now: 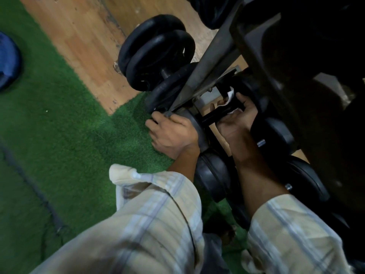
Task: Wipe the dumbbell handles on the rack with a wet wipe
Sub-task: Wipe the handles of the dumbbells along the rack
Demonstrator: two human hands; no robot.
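Note:
A black dumbbell lies low on the dark metal rack (209,58), its handle (212,116) running between two dark weight heads. My right hand (237,121) is wrapped around the far end of that handle with a white wet wipe (230,95) pressed against it; the wipe shows above and below my fingers. My left hand (170,133) rests on the near weight head (199,129) of the same dumbbell, fingers curled over its edge by the rack's slanted bar.
A dumbbell with round black plates (158,54) stands on the wooden floor to the left of the rack. More dumbbells (213,175) lie lower on the rack. Green turf (59,135) covers the floor at left, with a blue object (7,62) at its edge.

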